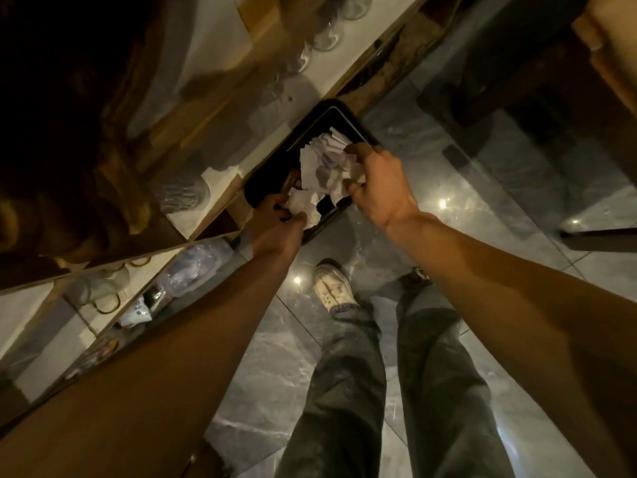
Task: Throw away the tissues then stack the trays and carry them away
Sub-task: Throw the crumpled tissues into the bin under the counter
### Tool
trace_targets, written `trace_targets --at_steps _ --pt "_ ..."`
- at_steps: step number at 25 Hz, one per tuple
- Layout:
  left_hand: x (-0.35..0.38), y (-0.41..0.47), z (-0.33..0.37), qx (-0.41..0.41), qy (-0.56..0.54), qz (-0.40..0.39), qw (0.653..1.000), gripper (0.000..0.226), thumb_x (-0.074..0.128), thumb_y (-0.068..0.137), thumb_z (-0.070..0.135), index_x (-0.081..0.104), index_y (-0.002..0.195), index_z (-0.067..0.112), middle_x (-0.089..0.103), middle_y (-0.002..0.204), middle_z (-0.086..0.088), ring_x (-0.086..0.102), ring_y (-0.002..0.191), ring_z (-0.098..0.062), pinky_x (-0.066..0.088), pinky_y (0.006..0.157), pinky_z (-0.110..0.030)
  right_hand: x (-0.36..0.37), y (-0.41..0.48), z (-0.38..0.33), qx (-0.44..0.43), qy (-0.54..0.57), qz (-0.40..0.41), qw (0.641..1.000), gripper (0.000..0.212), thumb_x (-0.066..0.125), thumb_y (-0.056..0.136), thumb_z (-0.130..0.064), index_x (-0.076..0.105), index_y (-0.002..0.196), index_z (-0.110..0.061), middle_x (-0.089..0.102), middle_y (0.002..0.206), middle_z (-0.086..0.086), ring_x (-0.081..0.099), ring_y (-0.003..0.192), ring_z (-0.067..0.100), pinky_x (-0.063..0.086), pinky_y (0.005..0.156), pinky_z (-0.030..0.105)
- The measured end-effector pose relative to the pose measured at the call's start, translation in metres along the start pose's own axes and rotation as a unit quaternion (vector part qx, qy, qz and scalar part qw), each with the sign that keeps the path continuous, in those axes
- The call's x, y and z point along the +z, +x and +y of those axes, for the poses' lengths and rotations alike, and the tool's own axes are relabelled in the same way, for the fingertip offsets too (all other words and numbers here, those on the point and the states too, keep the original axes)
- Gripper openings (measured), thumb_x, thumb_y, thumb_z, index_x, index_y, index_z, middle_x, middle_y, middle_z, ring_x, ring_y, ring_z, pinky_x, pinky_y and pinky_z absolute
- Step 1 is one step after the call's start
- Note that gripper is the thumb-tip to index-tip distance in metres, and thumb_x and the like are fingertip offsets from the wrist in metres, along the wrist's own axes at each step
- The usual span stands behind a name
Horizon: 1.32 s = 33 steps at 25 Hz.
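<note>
A black tray [272, 167] juts out over the floor from the edge of a white counter, in the middle of the view. Crumpled white tissues [319, 163] lie piled on it. My left hand [275, 224] grips the tray's near corner and also pinches a wad of tissue [303, 205]. My right hand [374, 181] is at the tray's right rim, with its fingers closed on the tissue pile. The underside of the tray is hidden, so I cannot tell whether there is more than one tray.
The white counter [220, 39] with a wooden edge carries several clear glasses [325, 37]. Open shelves [113, 305] below on the left hold jars and plastic bags. Glossy grey floor tiles [448, 160] spread to the right, and my legs and a white shoe [332, 286] stand on them.
</note>
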State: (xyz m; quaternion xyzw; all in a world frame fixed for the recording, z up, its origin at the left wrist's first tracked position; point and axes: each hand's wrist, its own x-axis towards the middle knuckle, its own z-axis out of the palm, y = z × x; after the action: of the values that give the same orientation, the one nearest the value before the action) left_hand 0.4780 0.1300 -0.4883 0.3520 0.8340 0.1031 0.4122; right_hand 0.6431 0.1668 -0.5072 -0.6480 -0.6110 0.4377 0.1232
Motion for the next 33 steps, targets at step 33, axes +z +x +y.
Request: trace_targets --at_steps 33 --pt "-0.091 -0.23 0.08 0.24 0.08 0.021 0.967 0.035 0.046 0.098 0.033 0.055 0.124 0.012 0.058 0.118 -0.013 0.055 0.108 -0.024 0.045 0.087 -0.034 -0.168 -0.186 -0.105 -0.123 -0.125 -0.106 0.979 0.044 0.047 0.098 -0.022 0.041 0.139 -0.007 0.048 0.131 0.021 0.048 0.119 0.038 0.041 0.095 0.042"
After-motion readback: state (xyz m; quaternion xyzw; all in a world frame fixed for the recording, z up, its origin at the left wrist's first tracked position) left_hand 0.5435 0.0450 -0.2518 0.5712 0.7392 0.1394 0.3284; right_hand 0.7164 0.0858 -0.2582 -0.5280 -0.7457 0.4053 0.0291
